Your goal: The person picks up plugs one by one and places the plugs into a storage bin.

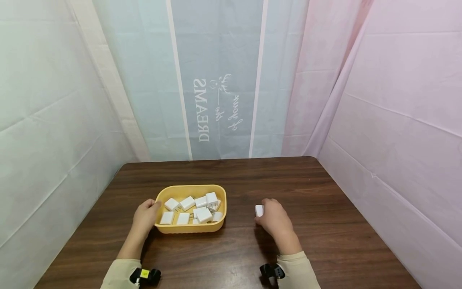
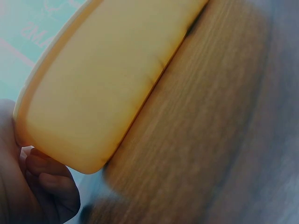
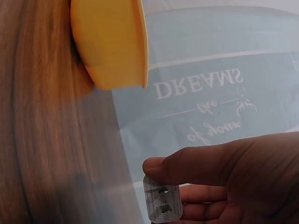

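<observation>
A yellow plastic basket [image 1: 187, 229] stands on the table left of centre, with several white charger plugs [image 1: 187, 203] lying loose inside, some with metal prongs showing. My left hand [image 1: 144, 218] grips the basket's left end, thumb at the rim and fingers curled beneath in the left wrist view. To the right of the basket, my right hand [image 1: 277, 220] holds one white charger plug [image 3: 161, 199] between thumb and fingers, above the table. That plug's printed face with two metal prongs shows in the right wrist view.
The dark wood-grain table [image 1: 238, 257] carries the basket. A printed fabric curtain [image 1: 223, 100] hangs behind the far edge, and pale cloth sheets [image 1: 397, 100] hang at both sides. A black strap device [image 1: 272, 271] sits on each wrist.
</observation>
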`<state>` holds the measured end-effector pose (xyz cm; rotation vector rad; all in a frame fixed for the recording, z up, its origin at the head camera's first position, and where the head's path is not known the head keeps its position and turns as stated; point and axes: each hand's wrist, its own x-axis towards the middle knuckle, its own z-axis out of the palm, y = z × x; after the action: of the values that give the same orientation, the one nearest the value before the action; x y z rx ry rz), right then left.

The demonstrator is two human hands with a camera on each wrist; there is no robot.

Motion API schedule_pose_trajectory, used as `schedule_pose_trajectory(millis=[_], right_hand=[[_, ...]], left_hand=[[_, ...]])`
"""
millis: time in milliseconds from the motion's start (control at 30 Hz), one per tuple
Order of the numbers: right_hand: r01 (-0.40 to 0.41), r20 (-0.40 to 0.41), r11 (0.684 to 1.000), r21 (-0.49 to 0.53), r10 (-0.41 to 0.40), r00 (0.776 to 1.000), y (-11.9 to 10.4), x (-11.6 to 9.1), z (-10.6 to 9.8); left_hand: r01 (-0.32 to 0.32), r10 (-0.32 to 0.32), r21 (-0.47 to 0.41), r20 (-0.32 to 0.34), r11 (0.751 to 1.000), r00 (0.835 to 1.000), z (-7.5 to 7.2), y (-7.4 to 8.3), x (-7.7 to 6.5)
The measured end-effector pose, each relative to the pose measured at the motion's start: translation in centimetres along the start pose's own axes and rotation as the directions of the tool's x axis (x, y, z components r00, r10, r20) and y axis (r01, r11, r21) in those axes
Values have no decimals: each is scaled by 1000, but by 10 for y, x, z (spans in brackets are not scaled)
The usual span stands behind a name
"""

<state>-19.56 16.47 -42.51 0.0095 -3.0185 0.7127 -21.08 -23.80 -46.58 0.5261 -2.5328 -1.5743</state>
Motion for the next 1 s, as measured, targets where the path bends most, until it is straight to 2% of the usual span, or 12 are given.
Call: schedule_pose_trajectory(millis=[700,1000], right_hand=[[99,-25,995,19,-99,995,-32,3,-5],[113,-2,993,25,-113,994,-46,5,-6]], left_hand=[[13,-13,-29,8,1000,1000,1,1,-1],[12,-12,-19,4,1000,1000,1,0,0]])
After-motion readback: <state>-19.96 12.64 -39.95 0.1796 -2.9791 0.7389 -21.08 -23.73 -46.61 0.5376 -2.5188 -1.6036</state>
